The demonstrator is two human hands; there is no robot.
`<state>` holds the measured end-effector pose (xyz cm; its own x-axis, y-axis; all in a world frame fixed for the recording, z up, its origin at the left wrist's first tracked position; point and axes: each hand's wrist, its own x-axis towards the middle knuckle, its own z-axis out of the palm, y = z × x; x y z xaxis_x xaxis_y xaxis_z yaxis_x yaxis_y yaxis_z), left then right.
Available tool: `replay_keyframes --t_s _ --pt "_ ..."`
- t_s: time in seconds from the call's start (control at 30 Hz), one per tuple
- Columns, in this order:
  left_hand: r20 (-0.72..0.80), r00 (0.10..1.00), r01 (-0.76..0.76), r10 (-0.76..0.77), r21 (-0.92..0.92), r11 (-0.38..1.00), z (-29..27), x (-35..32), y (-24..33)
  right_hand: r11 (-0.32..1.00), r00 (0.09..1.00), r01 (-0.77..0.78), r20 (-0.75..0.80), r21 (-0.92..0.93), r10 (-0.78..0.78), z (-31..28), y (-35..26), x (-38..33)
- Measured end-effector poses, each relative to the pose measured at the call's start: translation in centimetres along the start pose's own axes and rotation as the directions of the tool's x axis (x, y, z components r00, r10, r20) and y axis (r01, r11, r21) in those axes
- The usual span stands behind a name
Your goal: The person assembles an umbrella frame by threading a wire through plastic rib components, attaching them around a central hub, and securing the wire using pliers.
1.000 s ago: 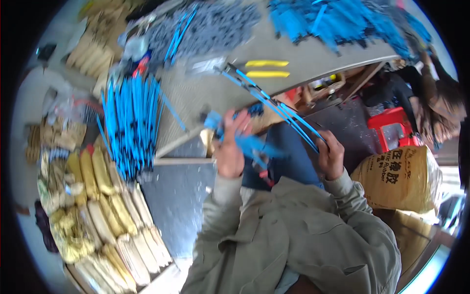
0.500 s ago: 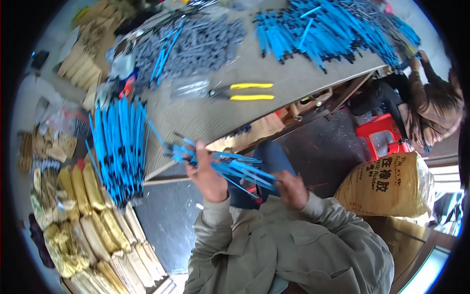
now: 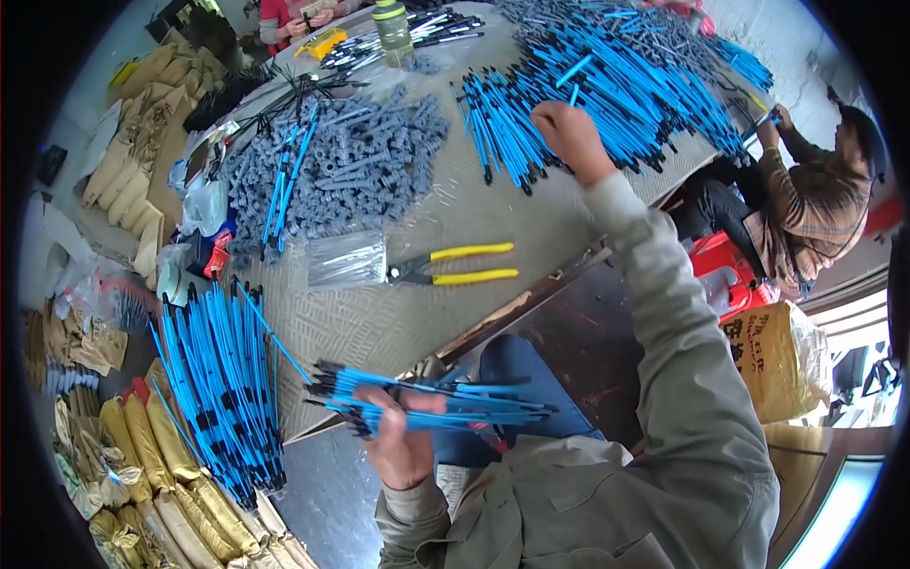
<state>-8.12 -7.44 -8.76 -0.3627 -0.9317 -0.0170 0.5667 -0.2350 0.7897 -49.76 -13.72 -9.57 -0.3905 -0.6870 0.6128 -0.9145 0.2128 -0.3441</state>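
Note:
My left hand [image 3: 398,446] is wrapped round a bundle of thin blue rods with black ends [image 3: 483,406], held over my lap by the table's near edge. My right arm reaches across the table to a large heap of similar blue rods [image 3: 626,85]. There my right hand [image 3: 573,142] is closed with curled fingers at the heap's near side; what it grips, if anything, is hidden. Another stack of blue rods [image 3: 223,379] lies to the left of the bundle, at the table's left end.
Pliers with yellow handles [image 3: 464,264] lie beside a clear packet [image 3: 348,260] on the table [image 3: 379,322]. Behind them is a heap of grey plastic parts [image 3: 370,152]. A bottle [image 3: 392,33] stands farther back. One co-worker [image 3: 815,199] sits at right, another person [image 3: 284,24] at the far side.
My right hand has left the bundle and reached forward to the heap of blue rods. My left hand keeps the bundle, now slightly lower in view. The head view has shifted, showing more of the table's far side.

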Motion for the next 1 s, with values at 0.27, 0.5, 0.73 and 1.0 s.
replay_keyframes --t_s 0.27,0.5,0.73,1.0 --pt "0.365 0.927 0.182 -0.091 -0.223 0.958 -1.7 -1.3 -0.1 0.843 0.971 -0.112 0.121 -0.526 0.205 5.4 1.8 5.0" --pt "0.34 0.9 0.301 -0.273 -0.031 0.953 -0.1 -2.6 0.7 0.873 0.97 -0.131 0.121 -0.469 0.211 4.0 2.4 1.7" --pt "0.409 0.909 0.071 -0.078 0.031 0.997 0.0 -4.2 -0.5 0.992 0.982 0.096 0.17 -0.084 -0.081 3.5 -0.3 0.7" --pt "0.305 0.936 0.215 -0.178 -0.093 0.972 -1.2 -4.5 -0.1 0.777 0.979 -0.187 -0.181 -0.601 0.095 -3.9 8.2 4.1"
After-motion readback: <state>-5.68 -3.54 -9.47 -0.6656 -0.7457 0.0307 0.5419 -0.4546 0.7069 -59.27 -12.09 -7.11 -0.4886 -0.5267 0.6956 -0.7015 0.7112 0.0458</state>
